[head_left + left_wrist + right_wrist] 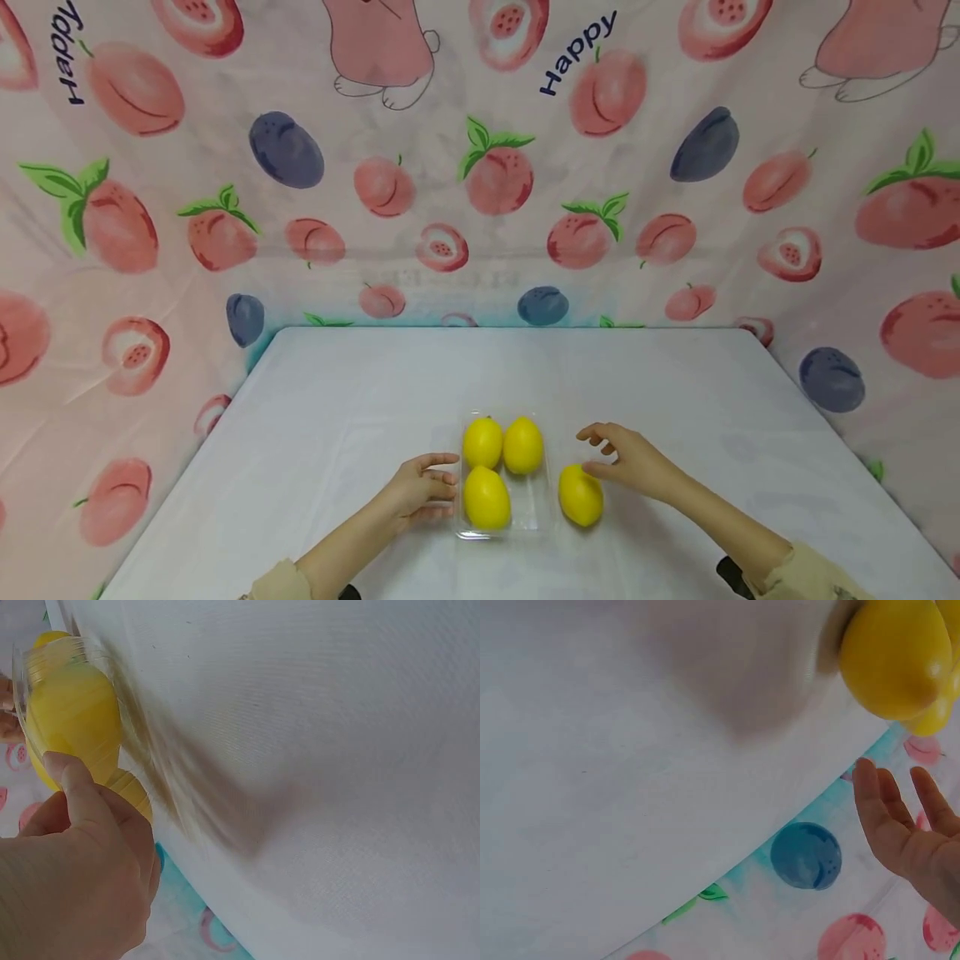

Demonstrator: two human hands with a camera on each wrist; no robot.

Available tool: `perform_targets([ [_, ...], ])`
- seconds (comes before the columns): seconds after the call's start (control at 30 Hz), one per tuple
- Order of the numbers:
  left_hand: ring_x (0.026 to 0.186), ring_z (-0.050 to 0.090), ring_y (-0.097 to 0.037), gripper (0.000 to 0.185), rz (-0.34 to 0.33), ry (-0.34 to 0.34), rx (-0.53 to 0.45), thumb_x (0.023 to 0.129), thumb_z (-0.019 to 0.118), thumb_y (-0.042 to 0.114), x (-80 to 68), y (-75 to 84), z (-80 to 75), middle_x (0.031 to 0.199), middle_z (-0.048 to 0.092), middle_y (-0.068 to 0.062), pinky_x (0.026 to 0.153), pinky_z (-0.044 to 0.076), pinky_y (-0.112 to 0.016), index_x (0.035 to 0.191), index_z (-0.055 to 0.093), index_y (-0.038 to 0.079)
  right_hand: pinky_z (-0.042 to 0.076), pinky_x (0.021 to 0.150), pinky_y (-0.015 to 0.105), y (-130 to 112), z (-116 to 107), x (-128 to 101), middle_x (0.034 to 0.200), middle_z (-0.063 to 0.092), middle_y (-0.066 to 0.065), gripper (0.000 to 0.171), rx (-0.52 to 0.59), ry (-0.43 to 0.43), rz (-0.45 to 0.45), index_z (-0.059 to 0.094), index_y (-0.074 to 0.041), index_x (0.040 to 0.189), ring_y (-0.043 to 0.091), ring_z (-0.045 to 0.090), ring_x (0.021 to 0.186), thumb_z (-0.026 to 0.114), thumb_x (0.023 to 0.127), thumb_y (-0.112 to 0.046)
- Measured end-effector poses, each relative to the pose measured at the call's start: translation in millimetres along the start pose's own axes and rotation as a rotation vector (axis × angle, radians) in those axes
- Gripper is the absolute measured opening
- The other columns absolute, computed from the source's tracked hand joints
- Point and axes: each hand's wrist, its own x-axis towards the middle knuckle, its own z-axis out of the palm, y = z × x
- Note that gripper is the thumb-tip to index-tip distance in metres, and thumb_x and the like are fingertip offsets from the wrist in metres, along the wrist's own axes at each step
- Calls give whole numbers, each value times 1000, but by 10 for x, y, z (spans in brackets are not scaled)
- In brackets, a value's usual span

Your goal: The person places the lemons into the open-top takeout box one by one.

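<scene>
A clear plastic box (529, 510) holds three yellow lemons: two at the back and one front left (487, 498). Its front right corner shows only bare plastic. Against the left wall of the box lies my left hand (420, 490), fingers loosely extended; the left wrist view shows this hand (97, 847) beside the box wall with a lemon (73, 716) behind the plastic. A single lemon (581, 496) rests on the table just right of the box. Over its upper right edge hovers my right hand (633, 461), fingers spread and thumb close to the peel; contact cannot be made out.
The box and lemons stand on a white-covered table (360, 400). Behind and at both sides hangs a fruit-print cloth (420, 125). Beige sleeves (810, 575) cover the forearms near the front edge of the view.
</scene>
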Motion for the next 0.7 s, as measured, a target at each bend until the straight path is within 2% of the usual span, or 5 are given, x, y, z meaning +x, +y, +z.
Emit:
perform_targets([
  [0.23, 71, 59, -14, 54, -7, 1, 2, 81, 60, -11, -15, 17, -14, 92, 57, -6, 64, 60, -26, 132, 46, -2, 52, 81, 51, 67, 28, -13, 112, 58, 19, 47, 30, -162, 50, 55, 0, 120, 33, 57, 96, 70, 83, -26],
  [0.37, 71, 58, -14, 56, -6, -3, -2, 80, 60, -12, -39, 19, -25, 94, 56, -6, 63, 59, -25, 133, 45, -2, 52, 79, 52, 60, 70, -19, 113, 57, 18, 50, 39, -208, 84, 54, -4, 121, 33, 56, 95, 72, 81, -28],
  [0.53, 70, 58, -13, 58, -8, -3, -11, 79, 60, -13, -45, 17, -20, 95, 55, -6, 63, 59, -25, 133, 44, -2, 51, 70, 40, 68, 124, -38, 110, 57, 16, 54, 54, -225, 109, 51, -5, 123, 24, 54, 83, 76, 78, -23],
  [0.63, 70, 58, -13, 58, -12, 0, -12, 79, 60, -13, -43, 19, -10, 95, 56, -6, 62, 59, -25, 133, 45, -1, 49, 66, 33, 79, 148, -33, 108, 57, 17, 56, 60, -223, 94, 49, -4, 124, 20, 53, 78, 75, 78, -21],
  [0.7, 69, 57, -13, 57, -9, -2, -12, 79, 60, -12, -36, 18, -4, 95, 56, -6, 62, 59, -24, 133, 45, -1, 50, 66, 33, 76, 151, -25, 109, 56, 17, 56, 69, -224, 87, 48, -3, 124, 20, 54, 78, 75, 78, -19],
])
